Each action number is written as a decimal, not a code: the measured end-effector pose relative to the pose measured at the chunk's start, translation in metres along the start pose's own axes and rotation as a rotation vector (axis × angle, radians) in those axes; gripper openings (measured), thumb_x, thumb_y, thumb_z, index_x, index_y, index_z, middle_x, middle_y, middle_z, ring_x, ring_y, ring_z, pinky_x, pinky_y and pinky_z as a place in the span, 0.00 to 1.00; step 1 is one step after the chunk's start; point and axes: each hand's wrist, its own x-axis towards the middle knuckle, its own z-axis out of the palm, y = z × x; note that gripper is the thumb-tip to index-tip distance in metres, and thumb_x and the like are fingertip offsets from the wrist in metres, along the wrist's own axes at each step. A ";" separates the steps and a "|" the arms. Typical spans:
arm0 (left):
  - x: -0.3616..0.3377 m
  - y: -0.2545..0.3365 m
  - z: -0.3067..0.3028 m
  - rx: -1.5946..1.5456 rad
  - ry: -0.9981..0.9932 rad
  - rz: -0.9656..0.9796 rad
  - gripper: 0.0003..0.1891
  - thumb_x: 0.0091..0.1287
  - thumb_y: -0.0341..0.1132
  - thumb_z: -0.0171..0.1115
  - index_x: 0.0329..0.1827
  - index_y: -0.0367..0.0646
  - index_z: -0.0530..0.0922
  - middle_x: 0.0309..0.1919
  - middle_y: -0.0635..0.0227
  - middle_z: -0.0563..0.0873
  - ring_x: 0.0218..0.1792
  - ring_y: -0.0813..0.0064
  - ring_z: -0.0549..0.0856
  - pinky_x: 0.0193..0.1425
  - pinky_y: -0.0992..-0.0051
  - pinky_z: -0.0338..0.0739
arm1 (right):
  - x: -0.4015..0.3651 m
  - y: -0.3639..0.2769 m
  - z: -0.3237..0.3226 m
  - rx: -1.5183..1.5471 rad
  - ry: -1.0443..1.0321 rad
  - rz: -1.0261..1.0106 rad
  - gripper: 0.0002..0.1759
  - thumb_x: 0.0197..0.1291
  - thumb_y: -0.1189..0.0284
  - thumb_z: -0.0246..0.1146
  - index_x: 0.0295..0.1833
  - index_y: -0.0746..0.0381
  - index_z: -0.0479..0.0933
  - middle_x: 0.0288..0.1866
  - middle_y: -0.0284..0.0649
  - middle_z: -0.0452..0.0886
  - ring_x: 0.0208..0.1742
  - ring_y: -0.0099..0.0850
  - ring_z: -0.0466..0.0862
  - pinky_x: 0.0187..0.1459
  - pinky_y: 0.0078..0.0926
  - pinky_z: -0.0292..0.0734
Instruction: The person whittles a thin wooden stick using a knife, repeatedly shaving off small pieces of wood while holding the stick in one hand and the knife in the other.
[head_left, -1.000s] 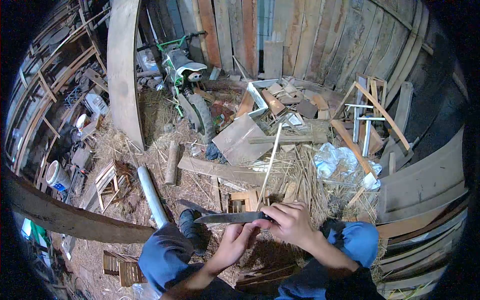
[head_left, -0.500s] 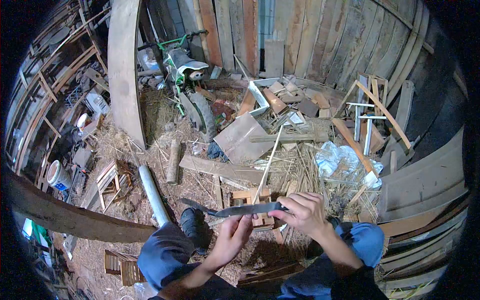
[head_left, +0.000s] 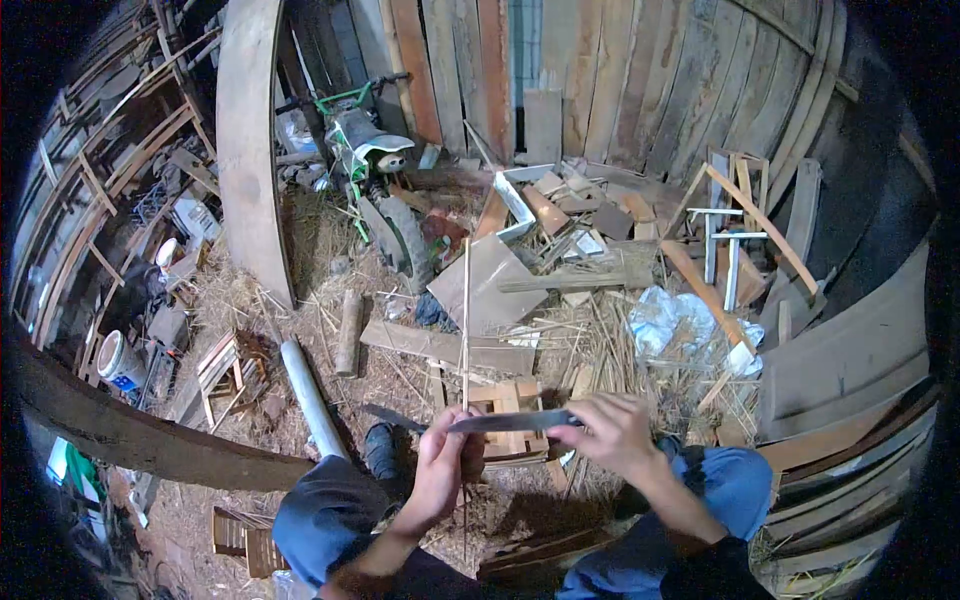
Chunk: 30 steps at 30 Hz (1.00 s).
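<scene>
A long dark blade (head_left: 510,422) lies crosswise between my hands. My right hand (head_left: 610,435) is closed round its right end. With closed fingers my left hand (head_left: 443,462) holds a thin pale stick (head_left: 466,320), which stands nearly upright in view and crosses the blade near that hand. The stick's lower end shows below my fingers. Under the blade, on the ground between my legs, is a small slatted wooden piece (head_left: 505,400).
Boards and scraps (head_left: 590,205) are heaped ahead, beside a green-framed bike (head_left: 365,150). White plastic (head_left: 665,320) lies right of centre. A pale pole (head_left: 310,395) rests by my left knee. A curved plank (head_left: 150,440) crosses the lower left.
My left hand has moved left and up with the stick. The stick has swung from a slant to nearly upright. The blade stays crosswise, its right end in my right hand.
</scene>
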 end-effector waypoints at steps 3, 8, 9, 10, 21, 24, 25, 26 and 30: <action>-0.011 0.003 0.011 -0.010 0.037 -0.091 0.11 0.75 0.39 0.48 0.38 0.41 0.72 0.22 0.78 0.69 0.19 0.87 0.65 0.20 0.82 0.57 | 0.016 -0.018 -0.006 0.017 -0.090 -0.062 0.21 0.57 0.52 0.63 0.33 0.61 0.80 0.24 0.36 0.81 0.22 0.29 0.82 0.24 0.25 0.75; -0.014 -0.007 0.025 0.180 -0.089 -0.104 0.11 0.74 0.36 0.47 0.34 0.40 0.71 0.19 0.77 0.69 0.19 0.87 0.66 0.19 0.80 0.59 | 0.021 -0.027 0.001 0.167 -0.085 -0.041 0.19 0.58 0.54 0.63 0.35 0.61 0.74 0.26 0.40 0.81 0.26 0.37 0.83 0.26 0.31 0.77; -0.014 -0.010 0.028 0.211 -0.072 -0.097 0.11 0.74 0.34 0.46 0.33 0.39 0.71 0.19 0.77 0.69 0.19 0.87 0.66 0.20 0.80 0.59 | 0.022 -0.029 0.000 0.134 -0.129 -0.029 0.19 0.58 0.53 0.63 0.37 0.60 0.75 0.26 0.41 0.81 0.26 0.37 0.84 0.26 0.32 0.78; -0.014 -0.012 0.028 0.212 -0.071 -0.099 0.11 0.74 0.34 0.46 0.33 0.39 0.71 0.19 0.77 0.69 0.19 0.87 0.66 0.20 0.80 0.59 | 0.024 -0.030 -0.001 0.135 -0.129 -0.027 0.19 0.58 0.53 0.63 0.37 0.60 0.75 0.26 0.41 0.81 0.26 0.37 0.84 0.26 0.32 0.78; -0.013 -0.009 0.020 0.490 -0.075 -0.039 0.12 0.73 0.33 0.49 0.35 0.34 0.75 0.18 0.71 0.73 0.20 0.85 0.70 0.22 0.77 0.63 | 0.033 -0.026 -0.005 0.171 -0.062 -0.023 0.17 0.51 0.55 0.70 0.31 0.58 0.79 0.21 0.35 0.80 0.20 0.32 0.81 0.21 0.26 0.72; -0.015 -0.002 0.022 0.576 -0.070 -0.008 0.10 0.73 0.33 0.50 0.37 0.35 0.74 0.17 0.73 0.71 0.19 0.86 0.68 0.21 0.78 0.61 | 0.030 -0.017 -0.010 0.132 -0.109 -0.020 0.17 0.51 0.55 0.69 0.30 0.58 0.80 0.21 0.35 0.80 0.20 0.30 0.81 0.20 0.27 0.72; -0.015 0.001 0.021 0.545 -0.037 0.052 0.10 0.74 0.33 0.50 0.38 0.35 0.74 0.16 0.74 0.70 0.19 0.87 0.67 0.21 0.79 0.61 | 0.027 -0.010 -0.009 0.105 -0.079 -0.013 0.17 0.53 0.56 0.69 0.31 0.60 0.81 0.19 0.34 0.80 0.18 0.28 0.79 0.20 0.26 0.71; -0.015 0.004 0.019 0.516 -0.009 0.111 0.09 0.74 0.34 0.50 0.39 0.36 0.74 0.16 0.75 0.69 0.19 0.87 0.66 0.21 0.80 0.61 | 0.027 0.002 -0.015 0.093 -0.032 0.226 0.17 0.54 0.57 0.68 0.32 0.61 0.81 0.19 0.34 0.79 0.17 0.28 0.78 0.19 0.25 0.70; -0.026 -0.012 -0.010 0.392 -0.073 0.014 0.10 0.75 0.36 0.48 0.40 0.39 0.73 0.19 0.78 0.69 0.19 0.90 0.66 0.21 0.82 0.60 | 0.031 0.050 -0.049 -0.144 0.112 0.424 0.15 0.58 0.60 0.66 0.32 0.61 0.81 0.19 0.34 0.79 0.15 0.26 0.74 0.19 0.25 0.67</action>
